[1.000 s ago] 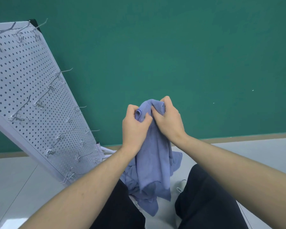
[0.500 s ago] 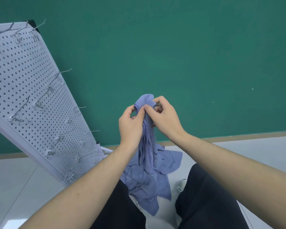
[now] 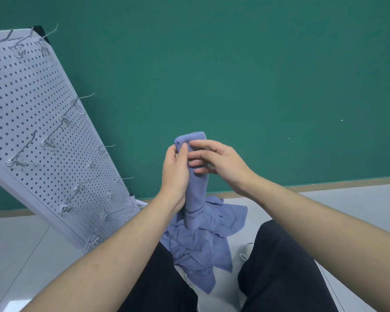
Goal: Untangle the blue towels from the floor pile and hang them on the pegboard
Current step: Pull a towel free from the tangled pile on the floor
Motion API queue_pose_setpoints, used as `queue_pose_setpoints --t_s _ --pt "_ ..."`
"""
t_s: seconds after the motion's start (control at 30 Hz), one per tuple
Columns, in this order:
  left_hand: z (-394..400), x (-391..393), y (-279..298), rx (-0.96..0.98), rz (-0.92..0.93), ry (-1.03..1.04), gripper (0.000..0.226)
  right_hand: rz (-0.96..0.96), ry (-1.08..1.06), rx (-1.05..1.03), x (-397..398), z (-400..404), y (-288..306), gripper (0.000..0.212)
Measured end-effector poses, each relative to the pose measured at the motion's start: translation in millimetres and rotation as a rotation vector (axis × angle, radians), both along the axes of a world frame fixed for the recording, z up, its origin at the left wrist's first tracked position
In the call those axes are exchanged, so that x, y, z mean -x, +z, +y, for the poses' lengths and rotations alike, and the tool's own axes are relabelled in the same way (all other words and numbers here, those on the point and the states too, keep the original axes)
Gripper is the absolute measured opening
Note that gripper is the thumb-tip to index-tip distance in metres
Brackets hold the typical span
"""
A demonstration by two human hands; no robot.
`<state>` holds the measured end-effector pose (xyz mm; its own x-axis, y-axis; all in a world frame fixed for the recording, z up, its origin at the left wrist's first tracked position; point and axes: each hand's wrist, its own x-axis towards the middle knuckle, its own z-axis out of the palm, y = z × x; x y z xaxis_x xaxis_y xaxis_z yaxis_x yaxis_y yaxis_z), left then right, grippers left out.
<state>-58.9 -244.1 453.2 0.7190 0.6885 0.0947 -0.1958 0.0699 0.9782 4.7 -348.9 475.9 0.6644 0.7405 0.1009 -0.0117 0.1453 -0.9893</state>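
Observation:
One blue towel (image 3: 195, 197) hangs as a narrow bunched strip in front of me, its top folded over. My left hand (image 3: 175, 172) grips that strip near the top, thumb pressed on the fold. My right hand (image 3: 221, 163) lies against the towel's right side with its fingers nearly straight, touching the cloth. Below, the pile of blue towels (image 3: 203, 244) lies crumpled on the floor between my knees. The white pegboard (image 3: 32, 140) leans at the left, with several bare metal hooks (image 3: 86, 96) sticking out of it.
A green wall (image 3: 257, 75) fills the background, with a tan baseboard (image 3: 324, 182) at its foot. The floor (image 3: 20, 244) is pale grey tile. My legs in black trousers (image 3: 279, 266) flank the pile, and a white shoe (image 3: 245, 252) shows beside it.
The towel has been drawn up into a tighter vertical strip. My right hand has let go of its pinch and now lies flat-fingered against the cloth; my left hand keeps its grip.

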Motion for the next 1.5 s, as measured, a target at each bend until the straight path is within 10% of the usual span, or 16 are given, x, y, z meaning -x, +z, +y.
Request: queue_pose_setpoints --t_s 0.57,1.1,1.4,1.5 --pt "3.9 -14.8 16.2 0.214 0.068 0.078 0.031 -0.222 -0.276 0.154 10.7 0.0 -56.0 0.030" --pt "63.7 -0.1 -1.8 0.620 -0.019 0.221 0.026 -0.132 0.046 0.411 -12.8 1.8 -72.3 0.019" --pt "99.0 22.9 -29.5 0.637 0.156 0.180 0.044 0.113 0.112 0.189 -27.8 20.7 -42.9 0.024" --pt "107.0 30.2 -35.0 0.317 0.402 0.166 0.057 0.088 0.180 0.135 -35.5 26.4 -27.4 0.032"
